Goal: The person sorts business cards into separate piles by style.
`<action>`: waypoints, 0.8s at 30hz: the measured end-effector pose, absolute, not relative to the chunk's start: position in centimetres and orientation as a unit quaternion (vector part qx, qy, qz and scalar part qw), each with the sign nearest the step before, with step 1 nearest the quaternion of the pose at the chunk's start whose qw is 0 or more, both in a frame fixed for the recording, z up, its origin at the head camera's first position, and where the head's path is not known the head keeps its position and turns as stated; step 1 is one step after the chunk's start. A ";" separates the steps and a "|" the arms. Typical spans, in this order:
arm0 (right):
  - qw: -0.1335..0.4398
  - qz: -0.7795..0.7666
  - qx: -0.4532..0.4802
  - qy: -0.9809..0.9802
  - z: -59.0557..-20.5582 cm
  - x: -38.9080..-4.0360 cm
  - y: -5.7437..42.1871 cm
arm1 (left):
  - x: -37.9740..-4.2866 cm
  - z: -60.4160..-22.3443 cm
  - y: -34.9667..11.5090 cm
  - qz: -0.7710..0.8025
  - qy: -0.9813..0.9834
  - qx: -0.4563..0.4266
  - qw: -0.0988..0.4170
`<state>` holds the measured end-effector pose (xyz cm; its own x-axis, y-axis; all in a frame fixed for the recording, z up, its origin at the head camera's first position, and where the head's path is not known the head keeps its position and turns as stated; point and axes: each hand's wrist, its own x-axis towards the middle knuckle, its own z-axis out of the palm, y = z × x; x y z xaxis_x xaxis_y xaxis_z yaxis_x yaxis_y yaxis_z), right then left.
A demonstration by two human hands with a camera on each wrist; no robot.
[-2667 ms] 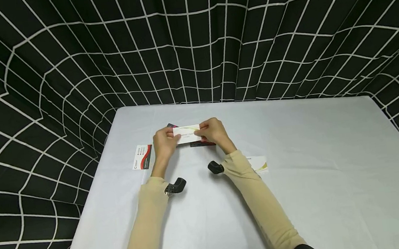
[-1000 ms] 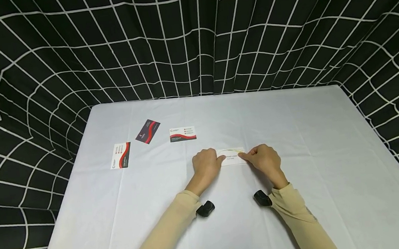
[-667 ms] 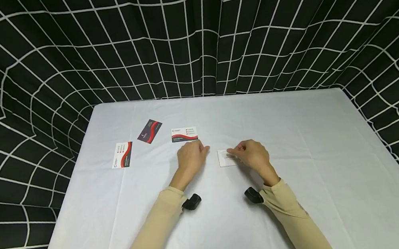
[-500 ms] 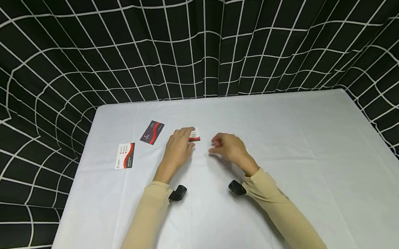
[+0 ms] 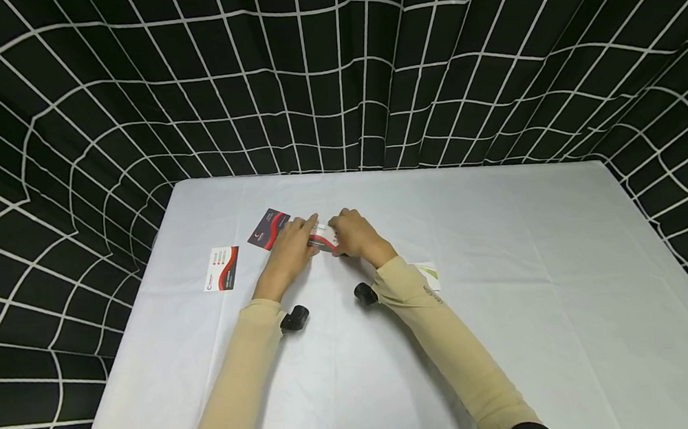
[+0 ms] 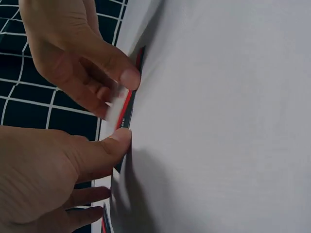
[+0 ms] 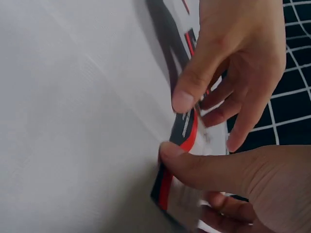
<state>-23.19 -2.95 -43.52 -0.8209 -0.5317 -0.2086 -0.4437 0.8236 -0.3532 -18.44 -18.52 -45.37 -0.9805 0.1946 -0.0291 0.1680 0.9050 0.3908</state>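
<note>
Between my two hands is a white business card point(image 5: 322, 236) with a red and black wave, tilted up on its long edge. My right hand point(image 5: 355, 234) pinches its right end, the thumb on the printed face in the right wrist view. At the card's left end, my left hand point(image 5: 288, 254) holds it with thumb and fingers, partly covering it in the head view. Close by, a dark business card point(image 5: 266, 229) with a red wave lies flat, overlapped by the left fingers. Another white, red and black business card point(image 5: 221, 269) lies farther left.
A white business card point(image 5: 428, 274) with a gold-green curve lies by the right forearm, partly hidden by the sleeve. A white cloth covers the table point(image 5: 513, 295). A black curtain point(image 5: 330, 71) with a white grid stands behind it.
The gold-curved card was held up, then set down and let go. Both hands moved left and away to the red-waved card, which lay flat and is now gripped and tilted.
</note>
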 end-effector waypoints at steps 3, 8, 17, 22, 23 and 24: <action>0.153 -0.167 -0.257 0.939 -43.6 -23.3 -2.6 | -18.5 -45.4 -18.2 0.215 0.972 0.091 0.020; 0.136 -0.273 -0.247 0.920 -44.3 -22.8 -1.2 | -18.5 -45.8 -17.6 0.331 0.941 0.061 -0.032; 0.138 -0.478 -0.093 0.863 -43.3 -21.0 4.9 | -17.7 -45.7 -13.8 0.604 0.797 -0.002 0.001; 0.177 -0.549 -0.014 0.817 -42.6 -19.4 10.1 | -16.8 -44.8 -9.0 0.612 0.790 -0.008 0.016; 0.179 -0.561 0.000 0.808 -42.7 -19.1 11.2 | -16.6 -44.8 -7.9 0.590 0.807 -0.004 0.012; 0.180 -0.571 0.012 0.801 -42.8 -18.8 12.2 | -16.4 -44.7 -6.8 0.566 0.824 0.001 0.009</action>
